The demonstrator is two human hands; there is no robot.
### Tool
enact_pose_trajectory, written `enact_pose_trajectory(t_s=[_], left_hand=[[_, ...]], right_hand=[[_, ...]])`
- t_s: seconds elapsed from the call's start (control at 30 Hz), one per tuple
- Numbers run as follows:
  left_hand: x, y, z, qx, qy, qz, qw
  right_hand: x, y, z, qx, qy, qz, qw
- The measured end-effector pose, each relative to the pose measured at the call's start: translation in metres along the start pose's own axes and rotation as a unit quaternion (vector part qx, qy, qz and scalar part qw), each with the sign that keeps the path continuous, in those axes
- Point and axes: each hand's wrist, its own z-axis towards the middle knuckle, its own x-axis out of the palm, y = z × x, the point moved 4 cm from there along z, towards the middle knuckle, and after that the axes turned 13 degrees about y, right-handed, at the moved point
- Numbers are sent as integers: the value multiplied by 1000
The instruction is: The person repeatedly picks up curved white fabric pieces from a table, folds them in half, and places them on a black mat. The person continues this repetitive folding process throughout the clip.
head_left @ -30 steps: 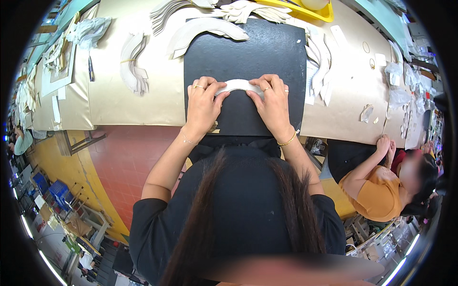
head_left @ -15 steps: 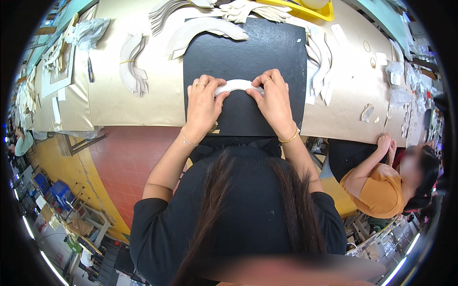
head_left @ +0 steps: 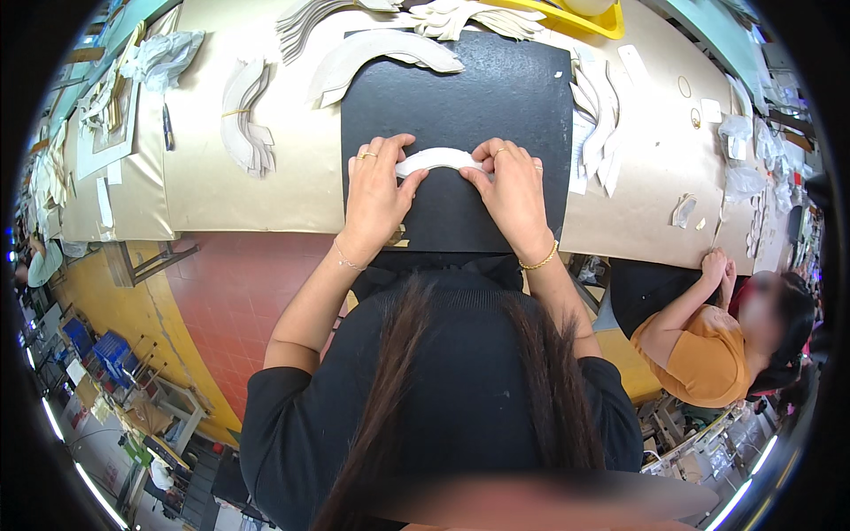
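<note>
While the right grip [head_left: 513,190] pinches one end of a white curved strip [head_left: 440,157] between thumb and forefinger, the left grip [head_left: 375,188] has its thumb at the near edge of the other end, with the forefinger standing apart from that thumb; whether its other fingers press on the strip cannot be told. The strip spans the gap between the two grips, its arch bowing away from the person, above a black mat [head_left: 496,97] on the worktop [head_left: 288,195].

It looks thin and light, bendable rather than rigid, and its surface seems dull enough not to slip much; a hard pinch or a sharp fold would probably crease it. The two ends seem the best holds, with thumb and finger on opposite sides, leaving the middle of the arch free.

Beyond the grips, larger curved pieces [head_left: 382,44] overlap the far left part of the mat. A banded bundle [head_left: 241,128] lies well apart, left of the left grip. Loose curved strips [head_left: 602,128] lie beside the mat, right of the right grip, and a yellow tray [head_left: 611,25] sits farther beyond it.
</note>
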Motion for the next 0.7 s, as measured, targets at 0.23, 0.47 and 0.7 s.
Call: enact_pose_trajectory(t_s=[0.23,0.47,0.7], left_hand=[[-2,0,-1,1,-20,-20,1000],[-2,-1,0,0,-4,-9,1000],[-1,0,-2,9,-20,-18,1000]], right_hand=[[-2,-1,1,30,40,-4,999],[-11,4,-12,-134,34,52,989],[-18,-10,-22,-40,2,122,992]])
